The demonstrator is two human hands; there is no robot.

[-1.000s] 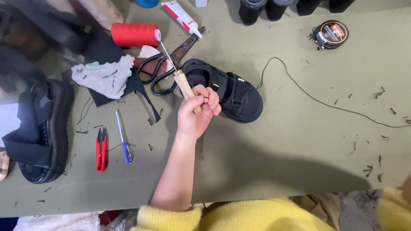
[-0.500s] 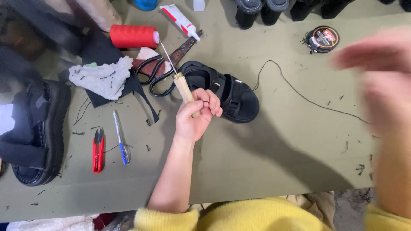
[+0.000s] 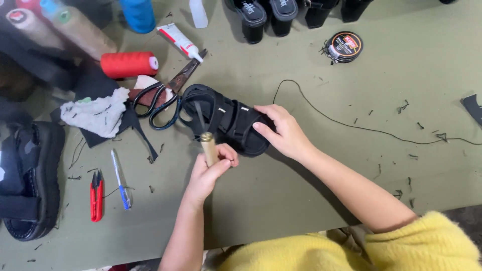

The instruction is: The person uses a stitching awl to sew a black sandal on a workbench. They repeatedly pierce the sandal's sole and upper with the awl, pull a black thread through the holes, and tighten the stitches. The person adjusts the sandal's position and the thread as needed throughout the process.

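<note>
Your left hand (image 3: 210, 173) is closed tight around a wooden-handled awl (image 3: 208, 148), just in front of the black sandal (image 3: 226, 119). Your right hand (image 3: 283, 133) lies flat and open on the sandal's right end. Black scissors (image 3: 163, 98) sit just left of the sandal, touching it.

Two hands (image 3: 283, 133); one awl (image 3: 208, 148); two whole sandals, one centre (image 3: 226, 118), one left (image 3: 30, 180) (further footwear cut off by the top edge, number unclear); one scissors (image 3: 160, 98); one red snips (image 3: 96, 194); one pen (image 3: 120, 179); one red spool (image 3: 128, 64); one glue tube (image 3: 179, 41); one polish tin (image 3: 344, 46); one rag (image 3: 95, 113); one cord (image 3: 351, 123).
</note>
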